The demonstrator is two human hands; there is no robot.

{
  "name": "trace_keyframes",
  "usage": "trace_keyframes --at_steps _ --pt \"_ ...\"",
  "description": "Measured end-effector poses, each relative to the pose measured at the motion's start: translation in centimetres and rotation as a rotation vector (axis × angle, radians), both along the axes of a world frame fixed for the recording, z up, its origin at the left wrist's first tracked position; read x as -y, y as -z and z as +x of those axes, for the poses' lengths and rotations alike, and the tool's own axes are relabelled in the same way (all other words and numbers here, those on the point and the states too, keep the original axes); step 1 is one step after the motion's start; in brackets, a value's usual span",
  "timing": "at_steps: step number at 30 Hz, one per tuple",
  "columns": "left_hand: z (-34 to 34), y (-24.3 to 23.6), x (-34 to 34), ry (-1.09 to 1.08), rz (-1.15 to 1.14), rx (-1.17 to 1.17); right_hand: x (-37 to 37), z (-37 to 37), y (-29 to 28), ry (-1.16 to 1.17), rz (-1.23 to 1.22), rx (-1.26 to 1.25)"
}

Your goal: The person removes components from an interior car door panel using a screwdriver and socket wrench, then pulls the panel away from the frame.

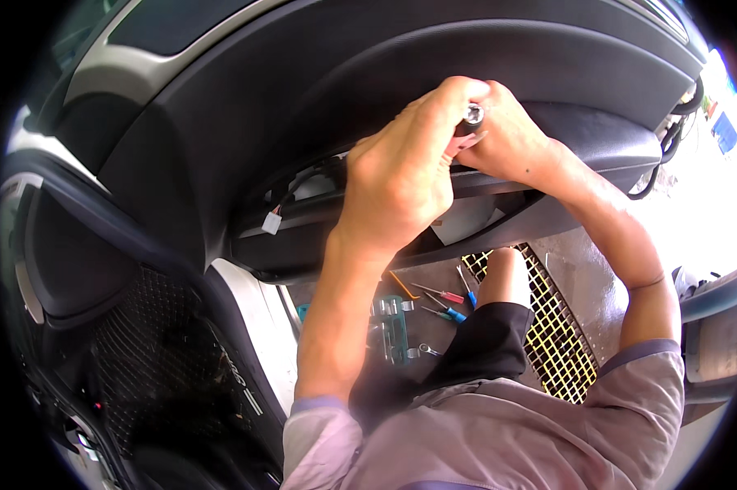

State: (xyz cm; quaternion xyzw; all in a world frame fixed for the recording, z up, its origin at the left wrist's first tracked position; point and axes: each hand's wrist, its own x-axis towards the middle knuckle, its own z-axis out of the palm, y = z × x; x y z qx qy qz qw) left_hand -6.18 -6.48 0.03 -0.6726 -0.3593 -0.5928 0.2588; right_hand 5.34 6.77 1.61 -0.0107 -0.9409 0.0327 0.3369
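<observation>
In front of the dark car door panel [303,90], my two hands are close together. My left hand [401,171] is closed around a dark cylindrical tool with a shiny metal end [473,117]; that end points up between the hands. Fingers of my right hand [507,135] are bent in beside the tool, and what they grip is hidden. A pinkish piece [464,144] shows just below the metal end; its kind is unclear. Left of my left wrist, a white wire connector [271,222] hangs from an opening in the armrest.
Beneath the door lie several screwdrivers [448,296], a wrench [427,349] and a clear teal plastic case [395,331]. A yellow floor grating [560,351] runs beside my leg. The car's sill [258,327] and dark quilted floor mat [152,351] are at the left.
</observation>
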Motion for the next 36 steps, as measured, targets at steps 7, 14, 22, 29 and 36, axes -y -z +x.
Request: trace_keyframes --at_steps 7,14,22,29,36 --pt "1.1 0.6 -1.1 -0.203 0.172 0.026 0.3 0.6 -0.9 -0.020 -0.100 0.069" --pt "1.3 1.3 -2.5 -0.485 0.309 0.099 -0.3 -0.4 0.0 0.004 -0.012 0.079" --pt "1.6 0.7 -1.2 -0.223 -0.029 0.027 -0.1 0.5 -0.9 0.035 -0.083 0.154" --pt "1.8 1.9 -0.8 -0.146 -0.024 0.235 0.0 -0.2 -0.4 -0.168 -0.212 0.078" --pt "1.7 1.9 -1.7 -0.377 0.071 0.014 0.8 0.7 -1.3 -0.041 -0.260 0.149"
